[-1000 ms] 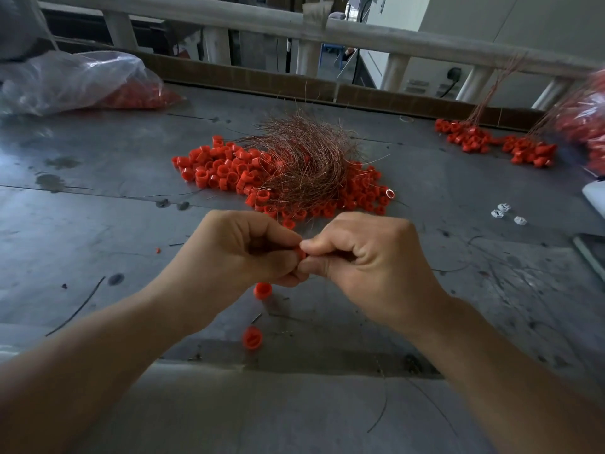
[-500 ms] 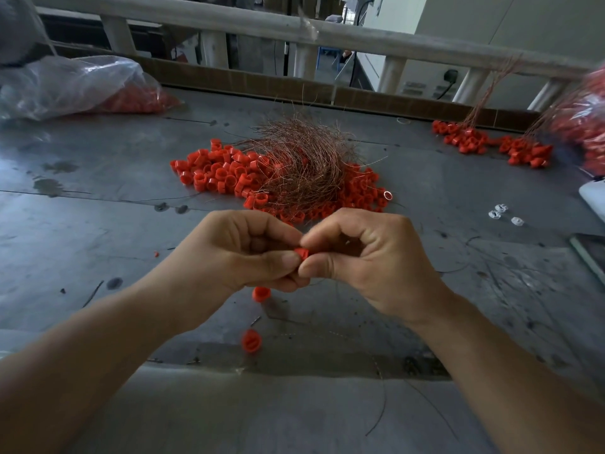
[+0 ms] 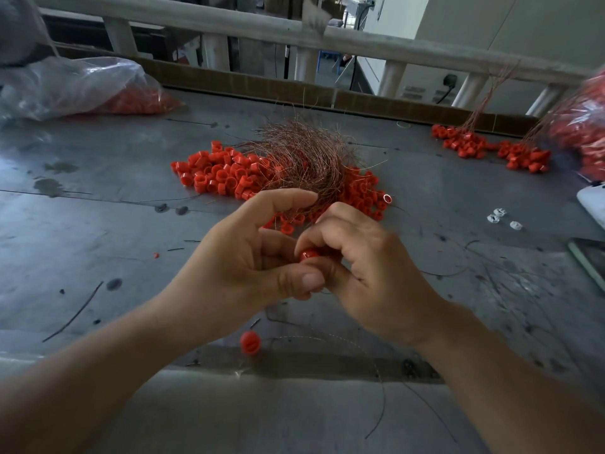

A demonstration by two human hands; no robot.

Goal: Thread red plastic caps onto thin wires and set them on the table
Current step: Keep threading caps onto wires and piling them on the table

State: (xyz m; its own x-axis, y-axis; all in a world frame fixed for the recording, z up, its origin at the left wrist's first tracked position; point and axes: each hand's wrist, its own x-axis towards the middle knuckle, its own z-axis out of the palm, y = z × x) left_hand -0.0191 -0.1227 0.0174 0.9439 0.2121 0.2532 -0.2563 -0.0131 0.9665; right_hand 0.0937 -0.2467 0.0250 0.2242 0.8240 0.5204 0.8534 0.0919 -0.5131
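Note:
A red plastic cap (image 3: 308, 254) sits between my two hands above the grey table (image 3: 98, 244). My right hand (image 3: 370, 273) pinches it with curled fingers. My left hand (image 3: 248, 267) has its forefinger stretched out and its thumb against the cap from below. A thin wire (image 3: 373, 362) curves down from the hands toward the table's near edge. Another red cap (image 3: 250, 342) lies on the table below my hands. Behind the hands lies a heap of loose red caps (image 3: 222, 175) with a tangle of copper wires (image 3: 307, 155) on top.
Threaded caps with wires (image 3: 491, 149) lie at the back right. A clear bag of red caps (image 3: 75, 90) sits back left, another bag (image 3: 586, 126) at the right edge. Small white pieces (image 3: 501, 217) lie to the right. A rail (image 3: 262, 31) borders the far side.
My left hand has opened out, its forefinger now stretched forward. More of the red cap shows between the hands. The second loose cap below the hands is no longer visible.

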